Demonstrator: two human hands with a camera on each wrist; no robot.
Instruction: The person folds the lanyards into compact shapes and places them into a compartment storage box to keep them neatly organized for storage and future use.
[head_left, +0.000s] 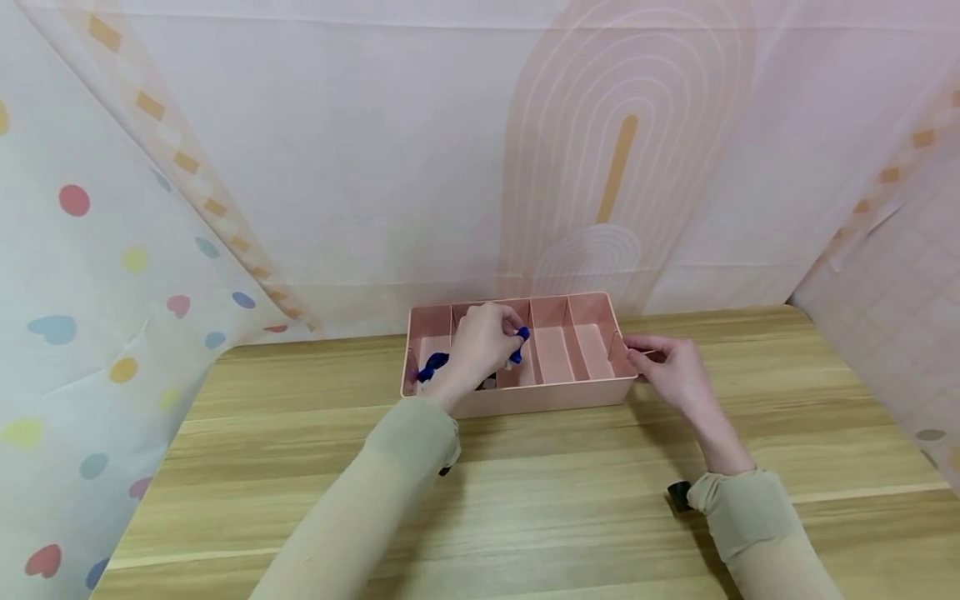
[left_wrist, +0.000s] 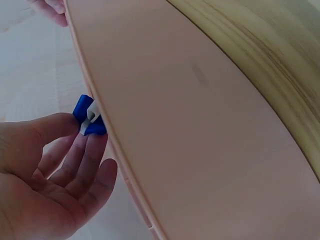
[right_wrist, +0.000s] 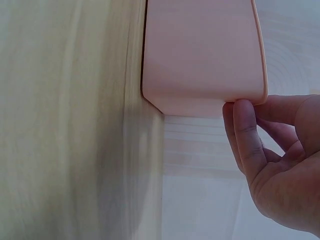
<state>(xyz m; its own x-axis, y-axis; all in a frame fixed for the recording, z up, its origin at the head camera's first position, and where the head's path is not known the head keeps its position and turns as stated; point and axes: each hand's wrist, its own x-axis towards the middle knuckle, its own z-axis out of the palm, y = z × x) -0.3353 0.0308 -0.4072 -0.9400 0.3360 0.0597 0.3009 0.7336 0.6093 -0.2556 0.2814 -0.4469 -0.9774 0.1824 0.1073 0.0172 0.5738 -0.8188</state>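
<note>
A long pink divided organizer box (head_left: pixel 555 395) sits on the wooden table against the back cloth. My left hand (head_left: pixel 482 337) is over the box's middle compartments, pinching a small blue-and-white piece (left_wrist: pixel 90 116) between thumb and fingers; its exact kind cannot be told. In the left wrist view the box's front wall (left_wrist: pixel 165 100) hides part of that piece. My right hand (head_left: pixel 681 375) pinches the rim at the box's right end, thumb and fingers on either side of the wall (right_wrist: pixel 205 55). Another blue thing (head_left: pixel 433 365) lies in the left part of the box, partly behind my left wrist.
Small dark and grey things (head_left: pixel 489 382) lie in a compartment under my left hand. Thin dividers (head_left: pixel 573 337) part the box. The patterned cloth (head_left: pixel 375 167) rises right behind it, and bare tabletop (head_left: pixel 540 500) stretches in front.
</note>
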